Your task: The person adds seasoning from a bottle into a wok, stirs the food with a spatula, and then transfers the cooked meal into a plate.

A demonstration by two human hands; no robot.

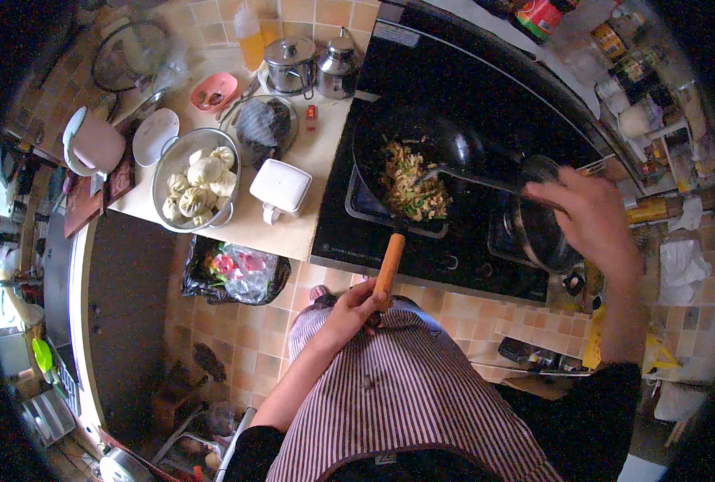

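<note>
A black wok (369, 169) sits on the left burner of the black glass gas stove (357, 247). Chopped food in pale brown and green pieces (414, 181) lies in the wok. My left hand (357, 307) holds the wok's orange wooden handle (390, 259), which points towards me. My right hand (586, 211), slightly blurred, grips the far end of a metal spatula (478, 179) from above. The spatula's head rests among the food and is partly hidden by it. Beneath my right hand stands a dark pan (529, 235) on the right burner.
Left of the stove, the counter (327, 175) bears a white lidded box (281, 185), a metal colander (164, 153) of stuffed buns (204, 175), a pink dish (213, 91) and a steel pot (289, 60). A black-lined trash bin (279, 280) stands below. Jars (628, 72) line the right shelf.
</note>
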